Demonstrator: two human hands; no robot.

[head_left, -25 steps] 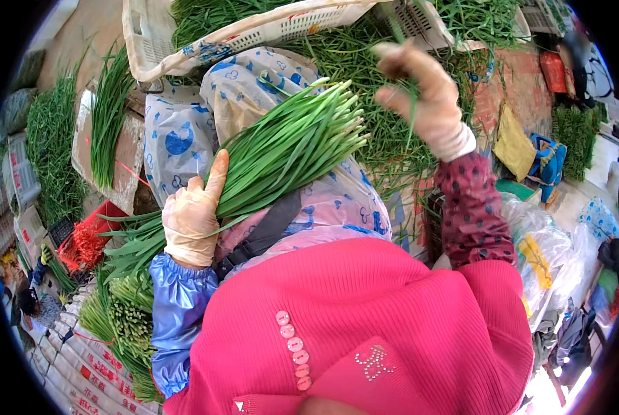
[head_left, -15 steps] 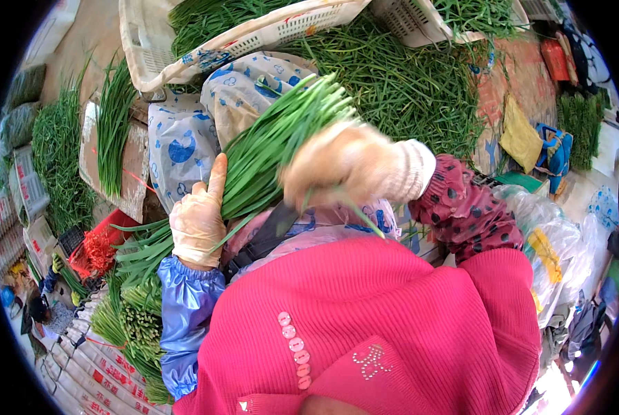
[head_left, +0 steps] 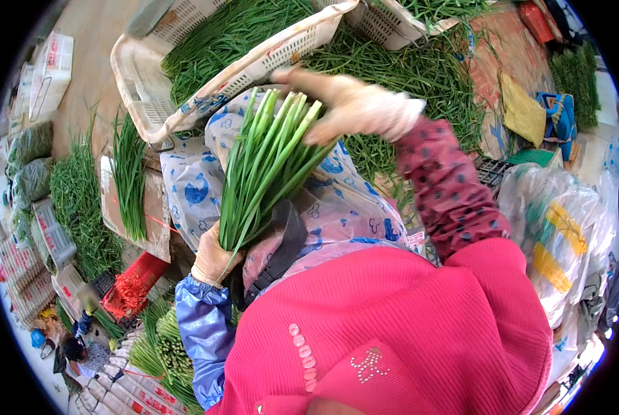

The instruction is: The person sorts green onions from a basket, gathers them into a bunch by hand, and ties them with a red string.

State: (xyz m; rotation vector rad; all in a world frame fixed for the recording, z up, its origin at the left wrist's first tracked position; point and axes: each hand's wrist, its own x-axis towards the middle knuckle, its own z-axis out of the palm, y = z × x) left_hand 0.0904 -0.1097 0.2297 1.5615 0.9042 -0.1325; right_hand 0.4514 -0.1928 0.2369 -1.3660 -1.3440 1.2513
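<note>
Leftward, my left grip (head_left: 214,261) is closed around the lower part of the green-stalk bunch (head_left: 254,187), which lies up and slightly right of it, long axis slanting that way to the pale stem ends (head_left: 297,107). Rightward, my right grip (head_left: 361,107) is nearer those ends, spread wide; blur hides whether it touches them.

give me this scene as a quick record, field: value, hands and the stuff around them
left hand: gloved, closed around the lower part of the bunch of green stalks
right hand: gloved, fingers spread near the pale ends; contact unclear
bunch of green stalks: tilted, pale ends up
white crate: beyond the knees, holding greens
loose greens: heaped right of the crate
</note>
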